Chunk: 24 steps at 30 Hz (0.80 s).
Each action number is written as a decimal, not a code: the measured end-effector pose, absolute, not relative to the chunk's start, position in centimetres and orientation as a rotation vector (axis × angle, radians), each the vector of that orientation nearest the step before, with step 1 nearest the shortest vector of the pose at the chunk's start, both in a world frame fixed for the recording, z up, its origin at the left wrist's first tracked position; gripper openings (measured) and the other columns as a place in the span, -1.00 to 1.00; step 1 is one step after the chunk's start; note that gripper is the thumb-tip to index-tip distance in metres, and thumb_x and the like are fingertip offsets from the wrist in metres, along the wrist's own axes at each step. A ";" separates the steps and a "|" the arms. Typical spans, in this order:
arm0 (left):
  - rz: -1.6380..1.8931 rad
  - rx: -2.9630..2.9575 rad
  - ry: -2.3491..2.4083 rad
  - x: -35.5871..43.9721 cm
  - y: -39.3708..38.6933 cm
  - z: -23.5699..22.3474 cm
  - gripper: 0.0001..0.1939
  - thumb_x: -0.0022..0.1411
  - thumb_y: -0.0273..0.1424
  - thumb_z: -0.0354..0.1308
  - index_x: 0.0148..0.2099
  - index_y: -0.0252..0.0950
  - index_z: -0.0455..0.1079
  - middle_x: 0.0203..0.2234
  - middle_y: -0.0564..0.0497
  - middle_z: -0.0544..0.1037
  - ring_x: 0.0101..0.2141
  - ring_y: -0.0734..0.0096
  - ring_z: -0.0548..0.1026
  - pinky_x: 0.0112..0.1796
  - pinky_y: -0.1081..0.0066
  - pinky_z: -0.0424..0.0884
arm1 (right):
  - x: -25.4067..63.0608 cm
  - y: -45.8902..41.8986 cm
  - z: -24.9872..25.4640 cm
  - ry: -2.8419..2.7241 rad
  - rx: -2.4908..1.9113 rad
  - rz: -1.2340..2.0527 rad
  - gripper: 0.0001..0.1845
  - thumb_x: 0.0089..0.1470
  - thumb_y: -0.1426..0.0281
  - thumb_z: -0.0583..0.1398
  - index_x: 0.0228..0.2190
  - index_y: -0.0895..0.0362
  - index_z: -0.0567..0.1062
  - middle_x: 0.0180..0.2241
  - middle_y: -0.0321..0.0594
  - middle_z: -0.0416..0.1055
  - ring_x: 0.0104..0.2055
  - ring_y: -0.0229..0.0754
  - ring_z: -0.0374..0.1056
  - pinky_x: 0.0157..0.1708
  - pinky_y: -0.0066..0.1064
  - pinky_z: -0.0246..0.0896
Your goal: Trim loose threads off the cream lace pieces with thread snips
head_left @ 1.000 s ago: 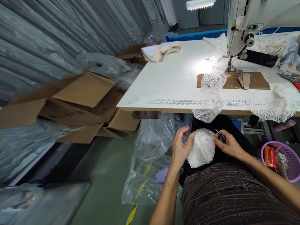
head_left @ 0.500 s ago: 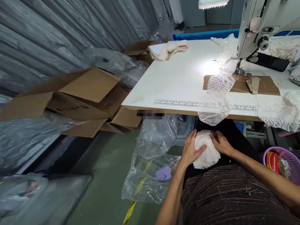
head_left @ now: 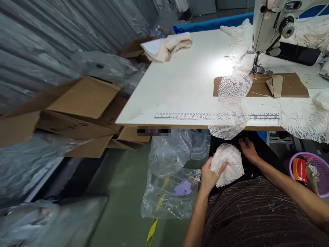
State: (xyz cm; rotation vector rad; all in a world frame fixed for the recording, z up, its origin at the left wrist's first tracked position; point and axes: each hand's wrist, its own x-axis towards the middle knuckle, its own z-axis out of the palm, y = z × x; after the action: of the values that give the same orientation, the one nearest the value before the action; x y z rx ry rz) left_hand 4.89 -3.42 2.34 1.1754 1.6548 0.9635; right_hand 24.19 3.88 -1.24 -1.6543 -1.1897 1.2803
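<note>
Left hand (head_left: 209, 175) pinches lace cloth (head_left: 230, 163) — right hand (head_left: 250, 151) closed round snips (head_left: 245, 141), beside it. More lace (head_left: 226, 131) overhangs counter's (head_left: 180, 126) front edge — amount finished unclear.

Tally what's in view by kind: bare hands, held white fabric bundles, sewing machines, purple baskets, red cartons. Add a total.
Bare hands: 2 (left hand, right hand)
Held white fabric bundle: 1
Sewing machine: 1
Purple basket: 1
Red carton: 1
Total: 6

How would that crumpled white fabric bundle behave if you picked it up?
The crumpled white fabric bundle would probably flop, since soft creases run all over it. It looks light for its size, being loosely bunched cloth. It seems unlikely to slip readily: the left hand's thumb presses into a fold.
</note>
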 end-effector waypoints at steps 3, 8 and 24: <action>1.117 0.713 1.566 3.5 -4.2 3.8 -0.57 -0.12 -0.17 0.42 -0.21 -0.28 0.50 -0.40 -0.01 0.66 -0.37 0.22 0.62 -0.30 0.30 0.57 | 24.3 3.9 -1.7 -1.086 -1.693 1.303 -0.60 0.06 0.00 0.09 -0.37 0.10 0.35 -0.56 -0.35 0.28 -0.50 -0.22 0.24 -0.49 -0.40 0.19; 1.323 0.484 1.459 -1.3 -2.7 9.4 -0.63 -0.08 -0.19 0.34 -0.22 -0.26 0.55 -0.33 -0.08 0.70 -0.09 -0.03 0.62 -0.06 0.12 0.58 | 24.6 3.8 -0.6 -0.972 -1.666 1.369 -0.60 -0.05 -0.01 0.12 -0.44 0.09 0.30 -0.64 -0.42 0.17 -0.62 -0.29 0.10 -0.61 -0.42 0.06; 0.962 1.277 1.495 -7.0 17.4 22.8 -0.50 -0.17 -0.14 0.45 -0.22 -0.34 0.54 -0.38 -0.23 0.68 -0.26 -0.11 0.66 -0.20 0.04 0.60 | 24.1 3.6 -1.1 -0.782 -1.555 1.471 -0.57 -0.18 -0.03 0.21 -0.49 0.08 0.39 -0.69 -0.39 0.21 -0.64 -0.24 0.19 -0.64 -0.38 0.12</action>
State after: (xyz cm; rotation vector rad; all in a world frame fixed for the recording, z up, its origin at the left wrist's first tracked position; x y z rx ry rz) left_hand -7.04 17.40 22.81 1.2772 1.4946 0.9616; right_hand 24.05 3.61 -1.12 -1.5547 -0.7817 1.4714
